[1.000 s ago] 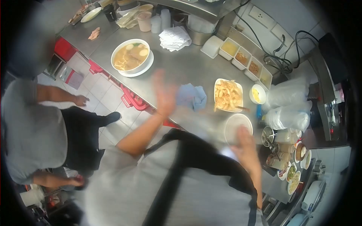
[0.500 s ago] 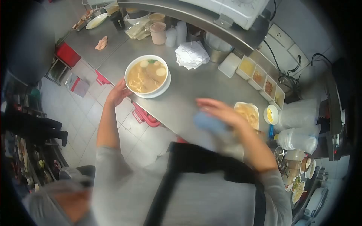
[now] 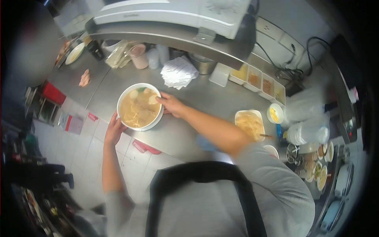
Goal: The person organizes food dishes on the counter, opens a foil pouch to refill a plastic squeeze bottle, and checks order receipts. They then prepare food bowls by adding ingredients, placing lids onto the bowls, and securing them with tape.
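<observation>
A white bowl [image 3: 119, 106] of noodle soup [image 3: 139, 110], with pale egg halves and some green in it, sits on a white plate [image 3: 156, 121] near the counter's front edge. My left hand [image 3: 114, 130] is curled against the bowl's lower left side; its fingertips are partly hidden. From the right, my right hand [image 3: 172, 105] grips the bowl, thumb over the rim and fingers down by the plate. A blue cloth [image 3: 206, 143] lies on the counter under my right forearm.
Stacked white papers [image 3: 179, 72] lie behind the bowl. Topping containers [image 3: 254, 77] line the back right, and a tray of yellowish food [image 3: 250, 123] stands nearer. A metal shelf [image 3: 169, 37] overhangs the counter. Red handles [image 3: 146, 147] show below the front edge.
My right hand has left the blue cloth and reached across to the bowl's right side. My left hand stays at the bowl. The camera view has shifted.
</observation>
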The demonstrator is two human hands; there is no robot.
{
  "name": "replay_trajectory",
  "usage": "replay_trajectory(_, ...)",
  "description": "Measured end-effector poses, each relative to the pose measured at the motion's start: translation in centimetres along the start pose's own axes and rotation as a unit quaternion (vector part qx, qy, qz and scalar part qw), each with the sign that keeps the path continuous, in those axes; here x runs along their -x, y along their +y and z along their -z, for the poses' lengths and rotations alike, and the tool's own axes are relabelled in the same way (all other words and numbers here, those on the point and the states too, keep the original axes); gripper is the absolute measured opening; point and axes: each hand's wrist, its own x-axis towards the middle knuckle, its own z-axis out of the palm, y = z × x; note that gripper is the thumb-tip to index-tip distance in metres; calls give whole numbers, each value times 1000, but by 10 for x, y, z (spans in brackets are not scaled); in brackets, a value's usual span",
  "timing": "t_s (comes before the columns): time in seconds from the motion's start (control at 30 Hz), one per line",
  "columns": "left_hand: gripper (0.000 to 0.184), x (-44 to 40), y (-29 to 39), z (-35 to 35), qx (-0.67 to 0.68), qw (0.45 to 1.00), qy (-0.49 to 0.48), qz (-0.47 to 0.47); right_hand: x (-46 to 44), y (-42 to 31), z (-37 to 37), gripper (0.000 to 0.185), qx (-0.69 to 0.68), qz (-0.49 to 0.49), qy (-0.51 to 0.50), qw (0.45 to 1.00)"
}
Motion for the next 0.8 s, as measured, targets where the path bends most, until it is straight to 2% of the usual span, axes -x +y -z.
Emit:
replay_trajectory(0.1,61,5,8,-11,-10,1000,-8,9,17,-6,3,47,-1,16,10,1000)
replay_trajectory(0.2,61,10,14,-37,-23,999,5,34,23,1,23,44,-23,-14,51,998)
replay_trajectory(0.3,64,12,11,-62,-28,998,-10,49,56,-15,38,42,-35,-15,14,999)
replay_trajectory(0.43,68,12,-3,-99,-16,998,-32,43,81,-19,70,41,-19,-30,55,998)
replay_trajectory(0.47,57,12,-4,-112,-10,998,-19,54,86,-17,80,41,-23,-35,60,997)
replay_trajectory(0.6,59,13,-28,-140,-20,998,-48,41,112,-25,116,43,-38,-61,46,996)
replay_trajectory(0.67,55,10,-41,-156,-22,997,-75,3,115,-15,138,36,-44,-4,19,999)
replay_trajectory(0.73,52,13,-48,-177,-11,996,-86,3,104,2,172,34,-64,36,-37,997)
replay_trajectory(0.8,50,13,-60,-192,29,996,-87,-4,110,-3,188,34,-17,-5,17,1000)
